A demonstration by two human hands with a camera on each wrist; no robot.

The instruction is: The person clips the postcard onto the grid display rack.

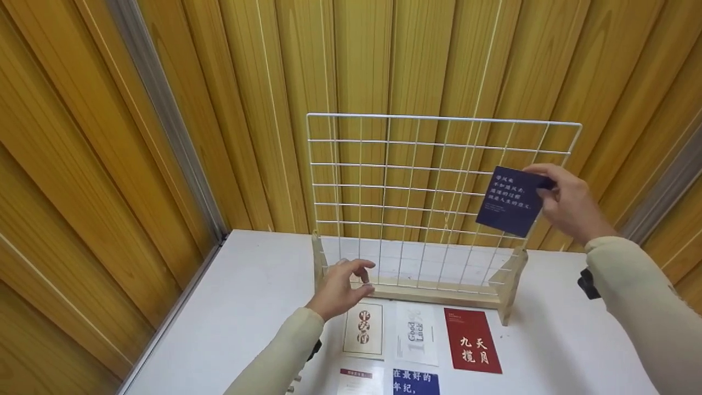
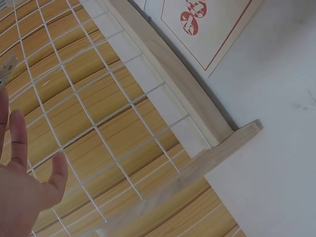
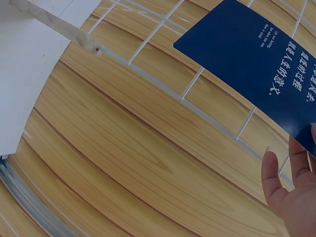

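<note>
My right hand pinches a dark blue card with white lettering by its right edge. The card is tilted in front of the right side of the white wire grid. In the right wrist view the blue card has its lettering turned sideways. Low at the grid's left side, my left hand has bent fingers facing the thumb. At its fingertips in the left wrist view is a small wooden clip with a metal part, cut off by the frame edge; the head view does not show it clearly.
A wooden stand supports the grid on the white table. Before it lie a cream card, a white card, a red card and others at the frame edge. Wood-patterned panels rise behind.
</note>
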